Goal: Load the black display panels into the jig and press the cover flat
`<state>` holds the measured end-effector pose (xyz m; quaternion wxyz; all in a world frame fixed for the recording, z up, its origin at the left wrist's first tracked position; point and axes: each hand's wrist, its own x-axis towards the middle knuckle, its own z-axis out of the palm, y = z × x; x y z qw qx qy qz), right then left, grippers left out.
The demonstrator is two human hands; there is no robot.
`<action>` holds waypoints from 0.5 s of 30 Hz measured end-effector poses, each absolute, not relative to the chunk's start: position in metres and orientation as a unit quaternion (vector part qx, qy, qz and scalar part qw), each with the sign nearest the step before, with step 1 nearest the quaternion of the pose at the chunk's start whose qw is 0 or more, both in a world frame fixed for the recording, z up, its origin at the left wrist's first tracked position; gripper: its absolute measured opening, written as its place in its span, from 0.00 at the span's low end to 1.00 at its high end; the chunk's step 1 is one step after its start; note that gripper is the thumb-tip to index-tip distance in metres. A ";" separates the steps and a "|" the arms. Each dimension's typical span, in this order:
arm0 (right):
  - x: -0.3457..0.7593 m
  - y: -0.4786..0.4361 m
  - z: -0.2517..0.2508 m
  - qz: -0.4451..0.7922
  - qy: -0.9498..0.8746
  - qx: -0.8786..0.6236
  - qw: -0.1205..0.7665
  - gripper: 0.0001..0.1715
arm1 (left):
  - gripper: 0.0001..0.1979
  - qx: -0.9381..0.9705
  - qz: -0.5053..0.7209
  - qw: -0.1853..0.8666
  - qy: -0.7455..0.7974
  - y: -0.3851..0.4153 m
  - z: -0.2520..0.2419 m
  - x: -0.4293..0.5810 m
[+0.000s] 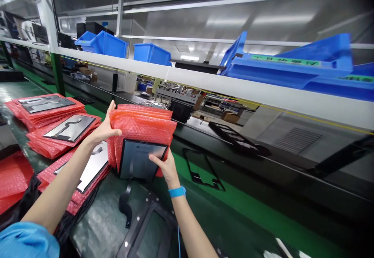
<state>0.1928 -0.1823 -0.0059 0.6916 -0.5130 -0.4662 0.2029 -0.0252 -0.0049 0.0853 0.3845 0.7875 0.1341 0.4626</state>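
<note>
A bundle of red bubble-wrap bags (143,127) stands on edge on the bench in front of me. My left hand (104,127) grips the bundle's left side, fingers over its top edge. My right hand (165,164), with a blue wrist strap, pinches the right edge of a dark flat panel (137,160) that sticks out of the front bag. A black flex tail (125,205) hangs from the panel down onto the bench.
Piles of red bags with grey panels (68,129) lie to the left. A black frame (146,227) lies near me, and another black frame (204,168) rests on the green belt. Blue bins (152,53) sit on the shelf above.
</note>
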 end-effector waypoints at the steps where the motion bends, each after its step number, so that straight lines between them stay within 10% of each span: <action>1: 0.193 -0.182 -0.006 0.203 -0.467 -0.513 0.692 0.38 | 0.56 0.793 0.437 0.403 0.133 -0.005 0.081 -0.027; 6: 0.190 -0.182 -0.001 0.209 -0.475 -0.511 0.685 0.34 | 0.43 0.802 0.356 0.468 0.106 -0.013 0.096 -0.020; 15: 0.184 -0.173 0.002 0.187 -0.481 -0.480 0.710 0.28 | 0.65 0.967 0.165 0.193 0.000 -0.056 0.208 0.010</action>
